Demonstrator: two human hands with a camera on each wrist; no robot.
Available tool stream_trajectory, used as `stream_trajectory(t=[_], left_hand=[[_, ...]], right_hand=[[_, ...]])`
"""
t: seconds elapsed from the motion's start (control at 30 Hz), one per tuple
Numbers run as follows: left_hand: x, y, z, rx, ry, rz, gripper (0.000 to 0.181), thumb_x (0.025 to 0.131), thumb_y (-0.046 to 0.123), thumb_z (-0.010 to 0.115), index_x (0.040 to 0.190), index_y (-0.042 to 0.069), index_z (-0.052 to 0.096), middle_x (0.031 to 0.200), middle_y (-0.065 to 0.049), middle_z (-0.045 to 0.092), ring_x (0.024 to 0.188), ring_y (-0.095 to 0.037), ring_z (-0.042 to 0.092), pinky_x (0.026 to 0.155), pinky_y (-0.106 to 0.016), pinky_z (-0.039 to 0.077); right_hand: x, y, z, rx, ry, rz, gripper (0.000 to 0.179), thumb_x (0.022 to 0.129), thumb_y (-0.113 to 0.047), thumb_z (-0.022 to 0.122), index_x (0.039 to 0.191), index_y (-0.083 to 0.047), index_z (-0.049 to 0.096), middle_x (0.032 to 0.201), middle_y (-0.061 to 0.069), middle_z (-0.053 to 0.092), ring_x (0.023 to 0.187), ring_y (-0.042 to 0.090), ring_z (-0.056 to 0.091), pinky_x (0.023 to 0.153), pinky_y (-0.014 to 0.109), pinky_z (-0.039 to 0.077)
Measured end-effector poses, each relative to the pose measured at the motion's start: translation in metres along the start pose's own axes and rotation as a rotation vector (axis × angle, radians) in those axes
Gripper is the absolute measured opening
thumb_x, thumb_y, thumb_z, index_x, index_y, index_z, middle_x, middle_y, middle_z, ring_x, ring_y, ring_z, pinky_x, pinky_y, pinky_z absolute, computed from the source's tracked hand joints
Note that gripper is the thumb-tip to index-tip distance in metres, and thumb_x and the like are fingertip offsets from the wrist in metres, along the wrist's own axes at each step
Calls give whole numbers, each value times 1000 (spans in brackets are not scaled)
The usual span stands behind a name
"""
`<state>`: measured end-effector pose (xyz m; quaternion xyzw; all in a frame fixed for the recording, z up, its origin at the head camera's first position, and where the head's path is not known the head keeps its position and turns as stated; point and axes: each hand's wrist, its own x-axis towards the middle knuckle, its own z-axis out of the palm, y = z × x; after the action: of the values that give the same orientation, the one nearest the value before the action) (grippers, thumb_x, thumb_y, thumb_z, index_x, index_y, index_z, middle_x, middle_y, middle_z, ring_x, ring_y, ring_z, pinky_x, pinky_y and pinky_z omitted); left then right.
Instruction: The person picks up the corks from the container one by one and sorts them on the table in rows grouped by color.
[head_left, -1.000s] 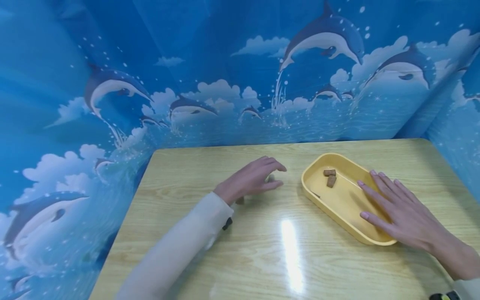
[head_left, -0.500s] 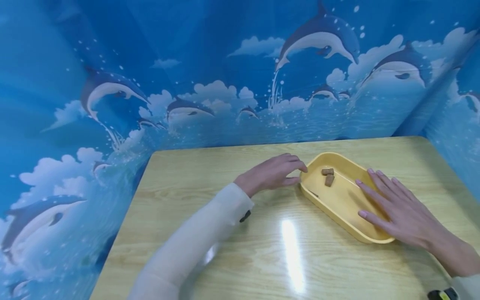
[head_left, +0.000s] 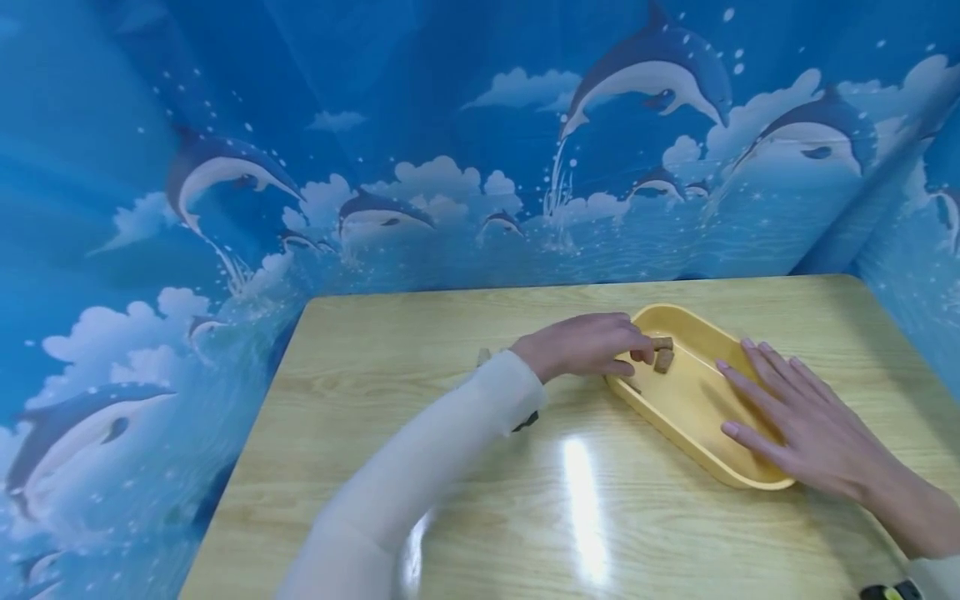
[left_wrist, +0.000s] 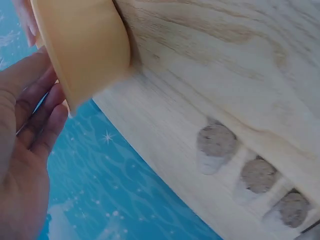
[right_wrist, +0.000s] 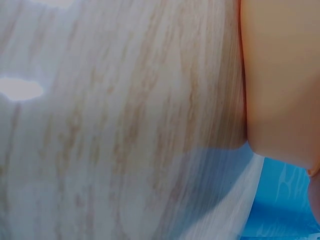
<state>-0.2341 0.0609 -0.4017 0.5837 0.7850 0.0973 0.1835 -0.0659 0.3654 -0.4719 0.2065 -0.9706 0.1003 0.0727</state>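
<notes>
One yellow tray (head_left: pixel 693 408), right of frame, long axis upper left to lower right | left hand (head_left: pixel 585 344) at upper-left end, cannot tell if holding | right hand (head_left: pixel 806 425) spread wide over right side

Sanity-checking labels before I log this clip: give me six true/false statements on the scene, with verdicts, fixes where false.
1. At least two brown pieces lie in the yellow tray. True.
2. The right hand is balled into a fist. False: its fingers are extended, over the tray's side.
3. The left hand reaches over the tray's rim. True.
4. The tray is upside down. False: its open side faces up.
5. The left wrist view shows three brown-ended pieces on the table. True.
6. The backdrop shows horses. False: it shows dolphins.
</notes>
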Motion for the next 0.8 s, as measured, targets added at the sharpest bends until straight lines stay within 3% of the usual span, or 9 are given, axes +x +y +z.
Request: stream_trajectory(t=[0.23, 0.47, 0.67, 0.8], left_hand=[[20, 8, -4, -13, -128, -23, 29, 105, 23, 73, 134, 18, 70, 131, 3, 70, 116, -7, 61, 103, -16, 49], [30, 11, -2, 69, -222, -52, 25, 109, 27, 68, 133, 23, 70, 123, 7, 69, 103, -8, 59, 93, -19, 49], [35, 15, -3, 91, -271, -96, 7, 112, 26, 63, 111, 22, 69, 98, 7, 61, 87, -10, 52, 82, -22, 43], [40, 18, -4, 120, -320, -109, 20, 113, 24, 61, 94, 21, 66, 87, 7, 56, 78, -9, 46, 76, -22, 40]], right_hand=[[0, 1, 1, -7, 6, -4, 88, 104, -42, 71, 175, -20, 24, 185, 5, -3, 170, 15, -13, 136, 30, -16], [0, 1, 1, 6, 7, 7, 88, 102, -42, 72, 175, -21, 27, 185, 5, 0, 171, 16, -9, 137, 31, -14], [0, 1, 1, 3, 3, 7, 88, 103, -42, 71, 175, -21, 25, 185, 6, -1, 171, 17, -9, 137, 31, -14], [0, 2, 1, 0, 0, 3, 88, 104, -42, 71, 175, -20, 24, 185, 6, -2, 171, 18, -10, 136, 32, -15]])
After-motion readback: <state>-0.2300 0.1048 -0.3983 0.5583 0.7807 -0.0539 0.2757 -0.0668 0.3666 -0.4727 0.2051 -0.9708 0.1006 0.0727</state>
